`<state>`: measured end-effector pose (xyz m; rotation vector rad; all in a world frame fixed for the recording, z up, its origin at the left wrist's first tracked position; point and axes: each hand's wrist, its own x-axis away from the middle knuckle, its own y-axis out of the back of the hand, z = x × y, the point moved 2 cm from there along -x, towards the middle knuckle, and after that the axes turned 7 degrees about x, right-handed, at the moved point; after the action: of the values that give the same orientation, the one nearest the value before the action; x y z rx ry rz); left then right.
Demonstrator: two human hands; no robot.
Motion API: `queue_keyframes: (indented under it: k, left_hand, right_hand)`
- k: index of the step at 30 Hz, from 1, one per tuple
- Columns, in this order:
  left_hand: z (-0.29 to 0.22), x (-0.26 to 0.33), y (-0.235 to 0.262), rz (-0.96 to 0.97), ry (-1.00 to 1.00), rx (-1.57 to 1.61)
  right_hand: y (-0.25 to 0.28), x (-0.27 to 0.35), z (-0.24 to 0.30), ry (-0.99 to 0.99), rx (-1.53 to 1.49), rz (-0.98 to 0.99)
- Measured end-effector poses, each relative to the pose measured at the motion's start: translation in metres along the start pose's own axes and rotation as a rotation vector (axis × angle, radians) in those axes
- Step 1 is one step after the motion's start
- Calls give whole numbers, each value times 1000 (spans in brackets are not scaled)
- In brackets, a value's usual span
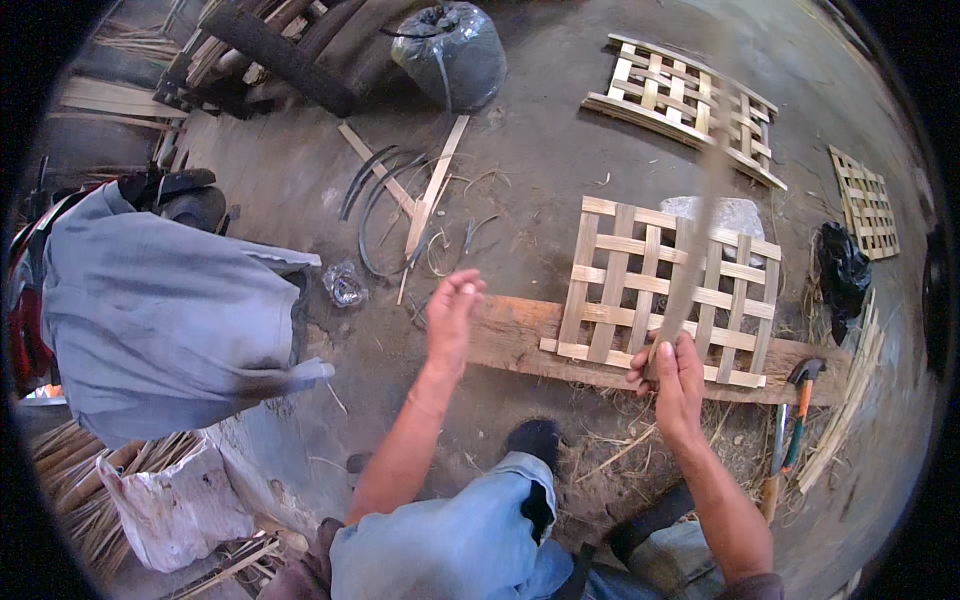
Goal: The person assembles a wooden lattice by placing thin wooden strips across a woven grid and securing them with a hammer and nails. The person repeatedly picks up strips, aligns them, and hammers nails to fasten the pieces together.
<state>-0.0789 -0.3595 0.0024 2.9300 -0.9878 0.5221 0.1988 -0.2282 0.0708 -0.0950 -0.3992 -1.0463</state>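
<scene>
My right hand (676,375) is closed around the lower end of a long, flat wooden strip (698,235), which stands up and is blurred toward its top. Below and behind it, a woven lattice panel (652,282) of pale wooden slats rests with its near side on a wooden plank (515,325). The strip hides part of the panel's weave. Over the plank's left end, my left hand (452,320) hovers with fingers loosely curled together, and nothing shows in them.
Right of the plank's end lie a hammer (804,400) and a second wooden-handled tool (774,470). Beyond are another lattice stack (690,100), a smaller lattice (866,203) and a black plastic bag (842,270). Grey cloth (165,310) hangs at left; loose strips (437,190) lie on the ground.
</scene>
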Motion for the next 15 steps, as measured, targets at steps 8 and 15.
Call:
queue_keyframes:
  k: [8,15]
  left_hand:
    - [14,70,-72,249,276,427]
    - [-70,-14,-5,101,-147,60]
  right_hand:
    - [-74,57,-73,-91,368,494]
    - [-75,64,-57,29,325,499]
